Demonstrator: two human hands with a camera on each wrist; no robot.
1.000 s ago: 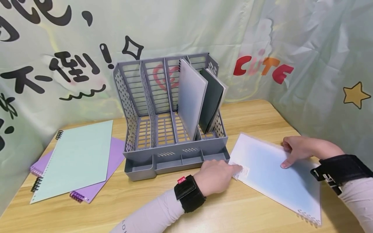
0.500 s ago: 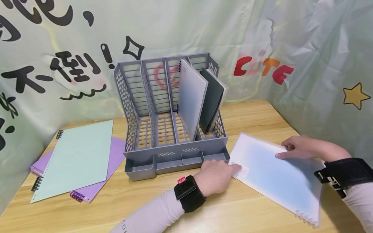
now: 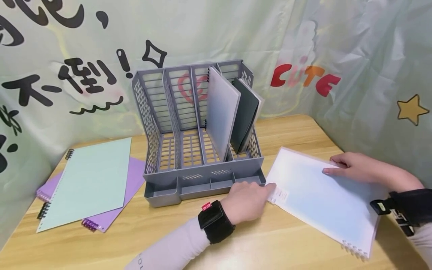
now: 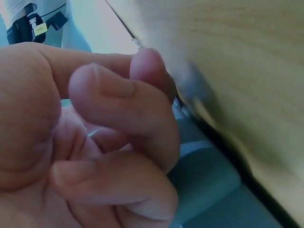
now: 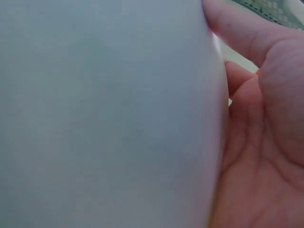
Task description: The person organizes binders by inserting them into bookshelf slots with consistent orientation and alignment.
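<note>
Two hands on one pale-blue notebook (image 3: 324,206), which lies askew on the tabletop (image 3: 236,247) just right of the rack. Nearest: its spiral rings (image 3: 356,249), loose at the front end, no hand on them; they could drag or snag on the wood if the notebook gets pulled sideways. Left hand (image 3: 248,202): fingers curled, looks like a thumb-and-finger pinch on the left corner by the white label (image 3: 279,195); the contact is partly hidden. Small hold, so that corner could slip out, or the label could crease. Right hand (image 3: 354,167): gripping the far long edge, thumb on the cover, fingers behind it. Cover bows slightly in the right wrist view; lifting by this edge alone would probably bend it more or let pages fan out. Left corner sits just beside the grey tray (image 3: 195,191), touching or not, can't tell; a leftward shift could knock it and nudge the rack. Off left, mint notebook (image 3: 91,180) overlaps purple notebook (image 3: 136,172), well apart from both hands, low risk. Farther, rack (image 3: 202,168) holds a white-blue notebook (image 3: 221,112) and a dark notebook (image 3: 241,116), both leaning; a bump could tip them further. Farthest, printed curtain (image 3: 337,37), out of the way.
</note>
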